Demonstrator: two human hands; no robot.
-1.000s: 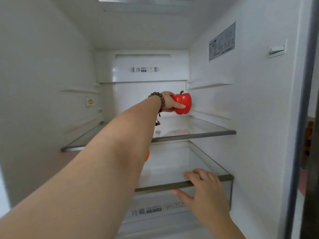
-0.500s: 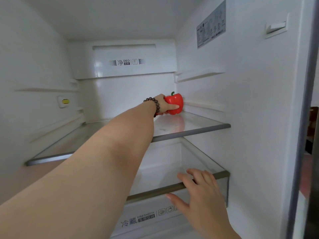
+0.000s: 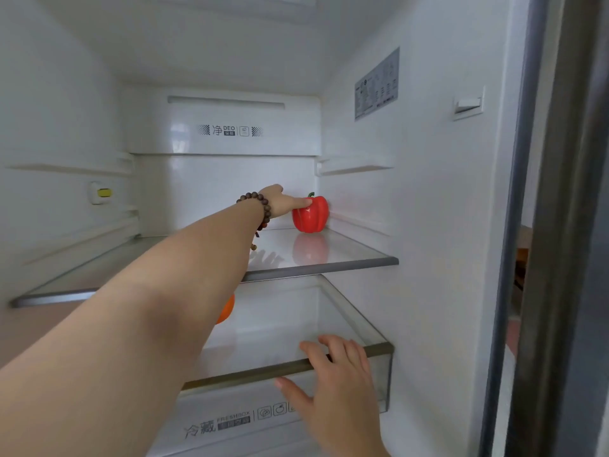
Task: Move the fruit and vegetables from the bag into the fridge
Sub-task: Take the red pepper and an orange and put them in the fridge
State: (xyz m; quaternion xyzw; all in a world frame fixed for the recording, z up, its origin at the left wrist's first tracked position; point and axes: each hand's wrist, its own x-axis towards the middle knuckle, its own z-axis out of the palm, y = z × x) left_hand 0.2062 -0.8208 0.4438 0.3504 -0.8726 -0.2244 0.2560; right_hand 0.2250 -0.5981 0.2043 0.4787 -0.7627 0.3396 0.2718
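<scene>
Both arms are bare, with no sleeve on either forearm as far as the view goes. Just behind the left hand [image 3: 280, 201], a bracelet [image 3: 262, 206] of round dark brown beads goes around the wrist. From its lower side, below that hand, a short strand with a few more beads hangs down. The right hand [image 3: 336, 387] wears no ring and no watch, and its wrist has nothing on it.
</scene>
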